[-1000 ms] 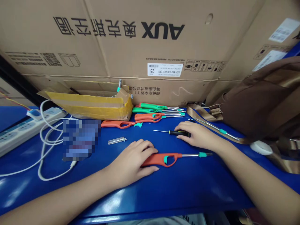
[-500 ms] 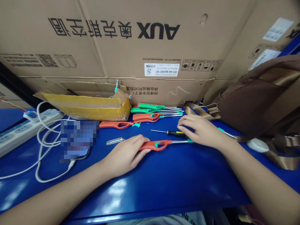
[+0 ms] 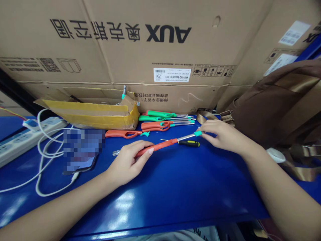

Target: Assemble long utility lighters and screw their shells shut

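My left hand [image 3: 129, 160] is closed round the orange handle of a long-necked lighter [image 3: 163, 145], lifted at a slant above the blue table [image 3: 175, 194]. At the far end of the lighter's metal neck, my right hand [image 3: 222, 135] pinches the green tip [image 3: 198, 134]. A small black and yellow screwdriver [image 3: 188, 143] lies on the table just under the lighter. A small silver metal piece [image 3: 116, 152] lies beside my left hand.
Several orange and green lighters [image 3: 160, 121] lie by a flattened yellow-taped carton [image 3: 95, 113]. Large cardboard boxes [image 3: 150, 50] wall the back. A brown bag [image 3: 281, 107] sits right, a power strip [image 3: 22, 139] and white cables [image 3: 47, 150] left, plus a blurred phone-like object [image 3: 81, 150].
The orange lighter has been lifted off the table and tilted, its tip now higher and further back. My right hand left the screwdriver and took the lighter's green tip.
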The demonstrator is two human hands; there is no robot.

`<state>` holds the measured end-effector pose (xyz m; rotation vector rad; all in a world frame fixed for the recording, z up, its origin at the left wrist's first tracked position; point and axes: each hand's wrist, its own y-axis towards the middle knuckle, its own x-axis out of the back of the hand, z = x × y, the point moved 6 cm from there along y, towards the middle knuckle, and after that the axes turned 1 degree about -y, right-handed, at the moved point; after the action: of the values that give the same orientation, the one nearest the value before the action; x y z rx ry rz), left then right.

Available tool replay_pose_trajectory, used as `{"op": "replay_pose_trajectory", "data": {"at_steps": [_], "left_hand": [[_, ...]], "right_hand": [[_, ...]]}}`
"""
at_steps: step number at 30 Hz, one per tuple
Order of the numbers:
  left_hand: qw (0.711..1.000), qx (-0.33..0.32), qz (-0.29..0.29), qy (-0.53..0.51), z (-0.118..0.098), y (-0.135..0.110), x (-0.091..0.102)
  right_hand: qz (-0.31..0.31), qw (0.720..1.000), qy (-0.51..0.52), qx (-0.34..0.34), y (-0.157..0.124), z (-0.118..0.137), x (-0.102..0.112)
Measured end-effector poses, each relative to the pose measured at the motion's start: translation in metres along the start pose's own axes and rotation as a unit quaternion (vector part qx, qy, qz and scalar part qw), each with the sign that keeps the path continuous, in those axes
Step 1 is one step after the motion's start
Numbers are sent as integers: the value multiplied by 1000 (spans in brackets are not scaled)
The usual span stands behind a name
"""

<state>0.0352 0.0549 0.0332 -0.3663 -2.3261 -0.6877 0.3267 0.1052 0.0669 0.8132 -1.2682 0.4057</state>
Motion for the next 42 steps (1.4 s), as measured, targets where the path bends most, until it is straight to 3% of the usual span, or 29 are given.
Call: {"op": "replay_pose_trajectory", "data": {"at_steps": [9, 14, 20, 22, 27, 35, 38, 42], "left_hand": [[999, -12, 42, -20, -9, -4, -14], [998, -12, 49, -36, -17, -7, -18], [992, 71, 51, -92, -7, -4, -18], [978, 137, 68, -144, 1, -4, -22], [901, 299, 138, -283, 13, -10, -41], [836, 367, 166, -372, 8, -18, -49], [857, 353, 158, -341, 7, -19, -48], [914, 286, 150, -246, 3, -17, -43]], "right_hand": [[37, 999, -4, 24, 10, 42, -24], [48, 998, -12, 40, 10, 75, -25], [62, 997, 46, 27, 7, 72, -14], [65, 996, 52, 31, 7, 68, -17], [70, 995, 50, 54, 8, 71, -30], [30, 995, 9, 93, 5, 80, -32], [72, 994, 12, 85, 5, 81, -36], [124, 989, 33, 74, 5, 83, -40]]}}
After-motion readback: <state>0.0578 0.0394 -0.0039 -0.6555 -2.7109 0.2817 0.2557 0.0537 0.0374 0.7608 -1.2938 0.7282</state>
